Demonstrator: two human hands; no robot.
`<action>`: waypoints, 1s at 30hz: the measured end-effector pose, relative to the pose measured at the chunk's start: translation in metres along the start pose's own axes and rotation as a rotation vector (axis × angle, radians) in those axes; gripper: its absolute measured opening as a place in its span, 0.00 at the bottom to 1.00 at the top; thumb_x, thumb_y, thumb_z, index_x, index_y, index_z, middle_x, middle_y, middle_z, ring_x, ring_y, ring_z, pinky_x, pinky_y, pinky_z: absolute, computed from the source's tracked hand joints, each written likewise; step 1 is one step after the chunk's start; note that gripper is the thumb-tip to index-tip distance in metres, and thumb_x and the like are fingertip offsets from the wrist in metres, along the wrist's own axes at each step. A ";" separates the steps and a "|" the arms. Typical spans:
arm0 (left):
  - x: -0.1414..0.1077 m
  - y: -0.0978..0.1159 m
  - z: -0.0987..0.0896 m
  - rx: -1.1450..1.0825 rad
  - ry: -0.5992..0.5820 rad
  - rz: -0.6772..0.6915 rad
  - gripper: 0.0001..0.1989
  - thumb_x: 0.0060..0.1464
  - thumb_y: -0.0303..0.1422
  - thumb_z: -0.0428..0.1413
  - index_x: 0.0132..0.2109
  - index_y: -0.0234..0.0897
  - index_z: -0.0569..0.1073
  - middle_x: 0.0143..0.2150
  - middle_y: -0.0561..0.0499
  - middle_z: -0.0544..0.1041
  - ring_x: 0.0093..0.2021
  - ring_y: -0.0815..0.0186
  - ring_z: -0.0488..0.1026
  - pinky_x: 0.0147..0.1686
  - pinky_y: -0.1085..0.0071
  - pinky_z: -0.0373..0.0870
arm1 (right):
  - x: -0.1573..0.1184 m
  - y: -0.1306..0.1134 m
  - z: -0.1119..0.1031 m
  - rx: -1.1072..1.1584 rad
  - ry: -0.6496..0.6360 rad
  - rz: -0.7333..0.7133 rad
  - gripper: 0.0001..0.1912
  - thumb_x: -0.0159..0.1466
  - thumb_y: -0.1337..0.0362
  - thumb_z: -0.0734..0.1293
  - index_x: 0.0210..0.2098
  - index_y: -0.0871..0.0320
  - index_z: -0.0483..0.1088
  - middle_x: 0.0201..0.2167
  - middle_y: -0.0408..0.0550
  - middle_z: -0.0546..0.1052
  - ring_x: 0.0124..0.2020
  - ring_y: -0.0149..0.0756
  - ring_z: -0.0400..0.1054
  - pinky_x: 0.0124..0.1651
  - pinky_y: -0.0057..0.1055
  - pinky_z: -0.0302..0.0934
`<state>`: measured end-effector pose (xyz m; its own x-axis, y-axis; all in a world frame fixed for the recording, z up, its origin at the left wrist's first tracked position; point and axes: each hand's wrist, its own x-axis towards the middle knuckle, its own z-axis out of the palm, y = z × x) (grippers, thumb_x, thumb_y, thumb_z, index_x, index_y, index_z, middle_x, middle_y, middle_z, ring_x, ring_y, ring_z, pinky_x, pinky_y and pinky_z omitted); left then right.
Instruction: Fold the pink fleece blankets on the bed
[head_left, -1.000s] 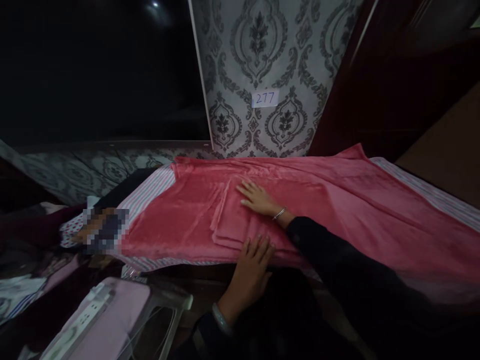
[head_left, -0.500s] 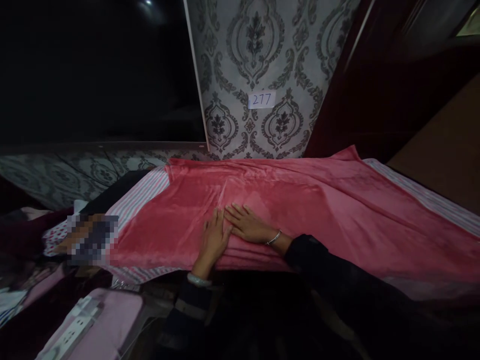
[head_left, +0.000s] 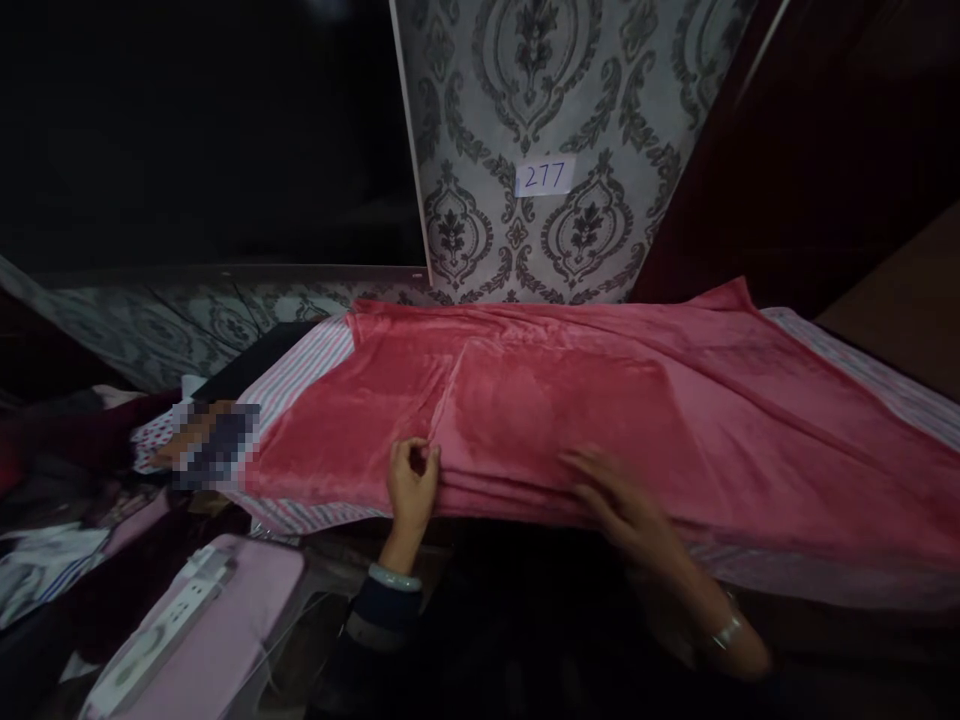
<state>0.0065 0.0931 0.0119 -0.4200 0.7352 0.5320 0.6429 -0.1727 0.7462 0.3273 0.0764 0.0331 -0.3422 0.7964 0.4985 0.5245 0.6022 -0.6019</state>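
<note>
A pink-red plush blanket (head_left: 562, 400) lies over a striped cloth (head_left: 300, 375), with several folded layers stacked at its near middle. At the left end of those layers, my left hand (head_left: 411, 492) pinches the blanket's folded edge between thumb and fingers. My right hand (head_left: 626, 510), blurred by motion, is over the near edge of the folded part with its fingers stretched out. Whether its fingertips touch the fabric, I cannot tell.
A large dark screen (head_left: 210, 140) hangs on the patterned wall at the left. A paper label reading 277 (head_left: 545, 176) is stuck to the wallpaper. Lower left, a white power strip (head_left: 165, 630) lies on a pink surface (head_left: 247, 610), near piled clothes (head_left: 52, 560).
Both hands lay flat together on the blanket before. My right hand has lifted and moved right and nearer; my left has curled into a pinch at the fold's edge. The view has shifted slightly.
</note>
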 end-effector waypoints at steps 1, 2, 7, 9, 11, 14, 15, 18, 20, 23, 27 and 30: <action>0.000 0.000 -0.002 -0.015 -0.014 -0.026 0.12 0.56 0.44 0.56 0.36 0.40 0.74 0.34 0.49 0.75 0.36 0.61 0.73 0.41 0.63 0.73 | -0.017 0.009 -0.012 -0.012 0.158 0.093 0.21 0.73 0.51 0.60 0.61 0.47 0.72 0.60 0.50 0.75 0.63 0.48 0.67 0.65 0.55 0.63; 0.001 0.000 -0.003 -0.035 -0.033 -0.043 0.12 0.55 0.45 0.57 0.35 0.40 0.73 0.33 0.50 0.75 0.36 0.61 0.73 0.40 0.64 0.73 | -0.033 0.019 -0.024 -0.025 0.309 0.198 0.21 0.72 0.50 0.61 0.59 0.48 0.73 0.59 0.52 0.76 0.60 0.50 0.69 0.62 0.56 0.65; 0.010 0.001 -0.003 -0.172 -0.122 -0.067 0.16 0.51 0.49 0.59 0.35 0.41 0.74 0.37 0.49 0.76 0.40 0.60 0.73 0.45 0.63 0.71 | -0.086 0.051 -0.052 -0.019 0.702 0.609 0.30 0.64 0.41 0.65 0.53 0.57 0.76 0.50 0.58 0.79 0.43 0.49 0.74 0.44 0.47 0.71; 0.014 -0.002 -0.002 -0.209 -0.141 -0.101 0.18 0.48 0.51 0.60 0.35 0.41 0.75 0.38 0.49 0.76 0.42 0.60 0.73 0.47 0.63 0.71 | -0.090 0.054 -0.053 0.087 0.727 0.671 0.31 0.61 0.39 0.66 0.49 0.58 0.77 0.41 0.55 0.80 0.36 0.44 0.73 0.38 0.41 0.70; 0.018 -0.006 0.000 -0.205 -0.159 -0.134 0.20 0.44 0.52 0.61 0.34 0.41 0.75 0.37 0.50 0.75 0.41 0.59 0.72 0.48 0.62 0.70 | -0.085 0.053 -0.054 0.242 0.712 0.716 0.31 0.57 0.38 0.68 0.45 0.58 0.78 0.28 0.48 0.77 0.28 0.40 0.70 0.31 0.36 0.67; 0.024 -0.011 0.001 -0.169 -0.204 -0.158 0.22 0.42 0.55 0.62 0.29 0.41 0.74 0.33 0.50 0.74 0.41 0.59 0.72 0.50 0.59 0.68 | -0.072 0.052 -0.058 0.438 0.655 0.773 0.30 0.51 0.37 0.72 0.36 0.58 0.77 0.19 0.41 0.70 0.21 0.33 0.63 0.25 0.31 0.60; 0.025 -0.011 0.001 -0.166 -0.214 -0.167 0.23 0.41 0.56 0.62 0.28 0.40 0.73 0.34 0.50 0.74 0.42 0.58 0.72 0.51 0.59 0.68 | -0.068 0.051 -0.060 0.492 0.630 0.797 0.29 0.48 0.37 0.73 0.33 0.58 0.76 0.17 0.40 0.69 0.20 0.32 0.62 0.25 0.30 0.59; 0.028 -0.007 -0.001 -0.197 -0.238 -0.214 0.25 0.39 0.58 0.63 0.26 0.39 0.73 0.39 0.48 0.75 0.45 0.58 0.72 0.53 0.60 0.67 | -0.059 0.049 -0.067 0.625 0.568 0.857 0.29 0.41 0.39 0.78 0.27 0.57 0.72 0.16 0.39 0.67 0.19 0.30 0.60 0.23 0.28 0.56; 0.029 -0.002 -0.004 -0.244 -0.251 -0.265 0.25 0.37 0.57 0.64 0.27 0.38 0.74 0.41 0.48 0.76 0.44 0.59 0.72 0.50 0.62 0.67 | -0.055 0.047 -0.072 0.688 0.565 0.854 0.29 0.40 0.41 0.79 0.27 0.57 0.71 0.16 0.38 0.67 0.18 0.28 0.60 0.22 0.26 0.54; 0.032 0.006 -0.008 -0.292 -0.235 -0.339 0.26 0.36 0.57 0.65 0.30 0.38 0.73 0.39 0.50 0.76 0.41 0.61 0.71 0.44 0.65 0.67 | -0.052 0.044 -0.077 0.797 0.578 0.797 0.28 0.42 0.44 0.81 0.30 0.57 0.72 0.18 0.37 0.68 0.19 0.27 0.61 0.22 0.24 0.55; 0.036 0.012 -0.012 -0.294 -0.169 -0.307 0.25 0.37 0.55 0.65 0.31 0.39 0.73 0.35 0.54 0.74 0.38 0.64 0.69 0.43 0.68 0.64 | -0.053 0.048 -0.080 0.898 0.516 0.755 0.30 0.44 0.44 0.81 0.37 0.56 0.75 0.20 0.39 0.73 0.20 0.31 0.67 0.25 0.27 0.62; 0.037 0.014 -0.011 -0.338 -0.148 -0.342 0.25 0.34 0.54 0.66 0.30 0.39 0.73 0.31 0.56 0.72 0.35 0.66 0.66 0.40 0.69 0.62 | -0.057 0.056 -0.080 0.895 0.418 0.799 0.31 0.43 0.41 0.81 0.33 0.57 0.75 0.19 0.42 0.73 0.21 0.32 0.67 0.26 0.28 0.63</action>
<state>-0.0066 0.1109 0.0464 -0.4595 0.8675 0.1907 0.2309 -0.0906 0.9688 0.4387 0.0607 0.0211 0.1813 0.9738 -0.1369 -0.2934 -0.0793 -0.9527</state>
